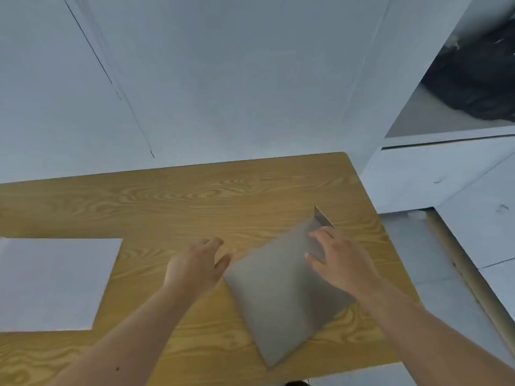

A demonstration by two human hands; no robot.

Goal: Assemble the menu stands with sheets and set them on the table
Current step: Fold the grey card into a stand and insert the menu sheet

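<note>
The right hand rests its fingers on the far corner of a grey, flat, rectangular menu stand, thumb and fingers spread over the panel's upper edge; whether they pinch it I cannot tell. The left hand hovers just beside the stand's left corner, fingers loosely curled and apart, touching nothing. Both forearms are bare.

The stand lies turned diagonally on a yellow-brown wooden table with bold grain, towards its right side, with a small upright flap at its far corner. A white rectangular paper sheet lies flat near the table's left side, well apart from the stand.

The table's far edge butts against a pale grey wall. To the right stand pale grey cabinet panels, and above them an opening shows something dark and blurred.

Count: one stand, one sheet, two hands.

The stand's near corner reaches close to the table's front edge. Bare wood lies open between sheet and stand and across the whole far half of the table.
</note>
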